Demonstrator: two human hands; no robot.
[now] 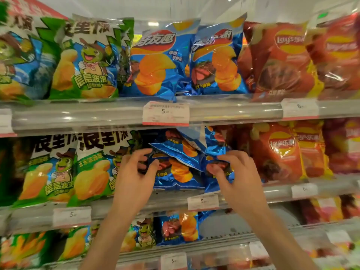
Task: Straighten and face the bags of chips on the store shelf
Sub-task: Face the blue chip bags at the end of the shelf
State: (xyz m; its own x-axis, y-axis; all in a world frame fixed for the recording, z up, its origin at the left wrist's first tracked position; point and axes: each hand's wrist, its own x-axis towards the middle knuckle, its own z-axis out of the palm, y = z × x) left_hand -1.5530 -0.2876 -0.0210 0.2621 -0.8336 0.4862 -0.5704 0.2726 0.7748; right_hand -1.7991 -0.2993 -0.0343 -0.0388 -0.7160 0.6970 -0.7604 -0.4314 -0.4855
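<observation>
Your left hand (134, 170) and right hand (233, 172) grip blue chip bags (181, 168) at frame centre; the top bag (175, 151) lies tilted, long axis running upper left to lower right.

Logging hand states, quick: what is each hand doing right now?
Left hand: fingers curled, gripping the front blue chip bag.
Right hand: pinching the neighbouring blue bag.

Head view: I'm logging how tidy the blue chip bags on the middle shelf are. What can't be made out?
- Bags behind the tilted front blue bag: hidden by it.
- Bag fronts under the left hand and right hand: covered.
- Small print on the price tag: blurred.
- Red bags at right edge: cut off, blurred.
</observation>
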